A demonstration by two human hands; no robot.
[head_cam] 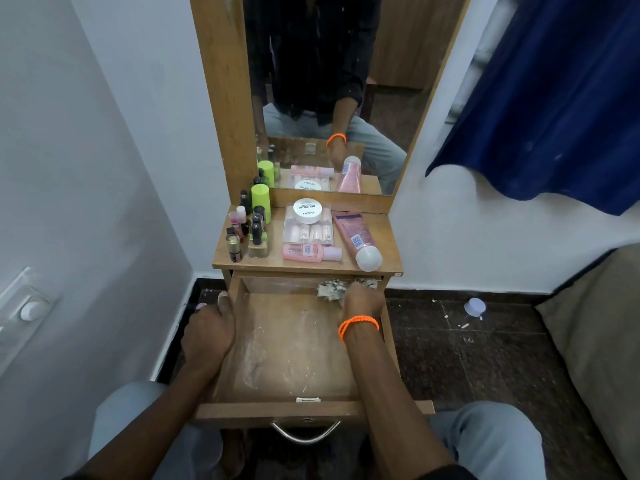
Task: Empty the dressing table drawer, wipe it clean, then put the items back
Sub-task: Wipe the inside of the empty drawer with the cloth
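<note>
Head view: drawer pulled fully out under the dressing table top, with no items inside. White powdery streaks on its floor, densest centre and toward 7 o'clock.

Right hand is deep in the drawer at the far right corner, about 1 o'clock from drawer centre. Fingers curled onto a crumpled patterned cloth; cloth sticks out of the hand toward 10–11 o'clock, bunched along the drawer's back wall. So the cloth sits ahead and left of the grip, touching it. Orange bracelet on that wrist.

Left hand is on the drawer's left side wall, about 9 o'clock from centre. Fingers wrap over the rim, thumb pointing to 12; it grips the wall itself and holds nothing else.

The items stand on the table top, well apart from both hands:
- cluster of small nail polish bottles and a green can at 10 o'clock
- clear box with a round white jar on top, centre
- pink bottle lying flat just in front of the box
- pink tube lying at 2–3 o'clock, white cap toward the front edge

Mirror stands behind the top. On the dark floor at 3 o'clock: a small pale cap, plus white flecks.
</note>
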